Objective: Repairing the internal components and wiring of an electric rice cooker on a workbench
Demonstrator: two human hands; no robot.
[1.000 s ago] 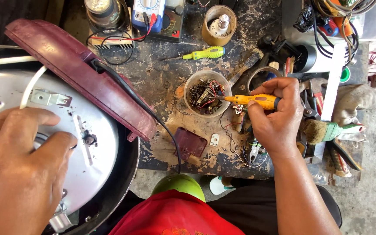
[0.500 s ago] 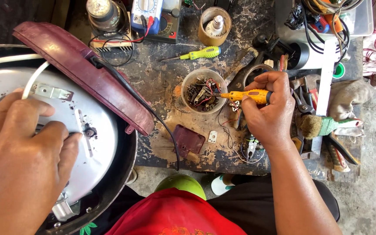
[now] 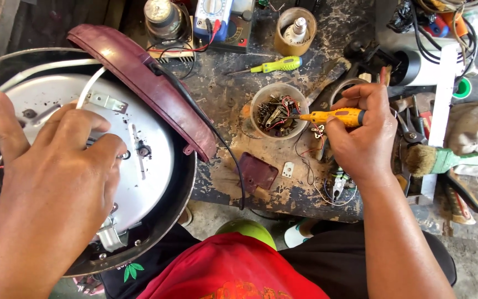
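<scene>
Head cam looked straight down on a pretty crammed workbench [image 3: 222,105], dark and scuffed, its near edge running just above the person's lap. Biggest thing by far was the round appliance base [image 3: 84,166] on the left, flipped so its silver metal plate faced up, hanging over the bench's near edge toward the knees. A maroon lid [image 3: 145,83] leaned tilted against its upper right rim, with a black cord trailing down from it across the bench.

The left hand [image 3: 56,182] lay flat on the silver plate, palm down, fingers spread wide and thumb out to the left, gripping nothing, just pressing on it.

Open room was tight: only a bare patch in the middle of the bench, around a small maroon cover piece [image 3: 256,171]. The right side was clogged with pliers, cables and a green-handled brush [image 3: 443,160].

The right hand [image 3: 363,138] came up from the bottom edge, wrist bent, fingers curled snug around a yellow screwdriver [image 3: 333,117], tip pointing left into a small plastic cup of screws and wire scraps [image 3: 279,113]. A green screwdriver [image 3: 275,66] sat loose just above that cup.
</scene>
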